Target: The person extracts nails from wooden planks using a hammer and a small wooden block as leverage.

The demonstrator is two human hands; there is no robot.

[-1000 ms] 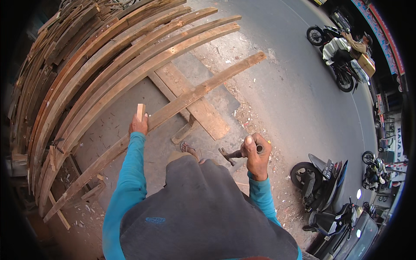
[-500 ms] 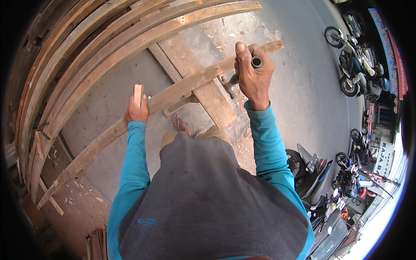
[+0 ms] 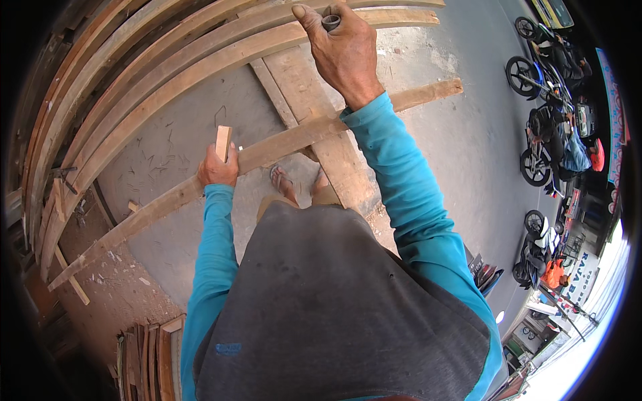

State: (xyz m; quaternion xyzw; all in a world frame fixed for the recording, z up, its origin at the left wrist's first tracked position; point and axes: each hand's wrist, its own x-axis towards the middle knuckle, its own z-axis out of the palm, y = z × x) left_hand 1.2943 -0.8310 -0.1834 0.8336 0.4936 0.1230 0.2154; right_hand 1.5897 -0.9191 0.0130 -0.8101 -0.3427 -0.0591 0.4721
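Observation:
My left hand [image 3: 219, 168] is closed around a short wooden block [image 3: 224, 142], right at a long wooden beam [image 3: 284, 140]. The beam slants across the view from lower left to upper right, lying over a wide plank [image 3: 301, 83]. Raised high beyond the beam, my right hand [image 3: 344, 50] grips a hammer by its round, hollow handle [image 3: 330, 23]. The thumb sticks out along one side; the hammer's head is hidden beneath the hand. My right forearm covers part of the beam.
Several long timbers [image 3: 200, 73] lie stacked at the left and far side. More wood pieces [image 3: 150, 361] stand at lower left. Sandaled feet [image 3: 283, 182] are below the beam. Motorcycles [image 3: 535, 147] with riders are on the road at right.
My right hand has swung up and leftward with the hammer, away from the beam. The left hand keeps its hold on the block. The view has shifted slightly, and motorcycles at right have moved.

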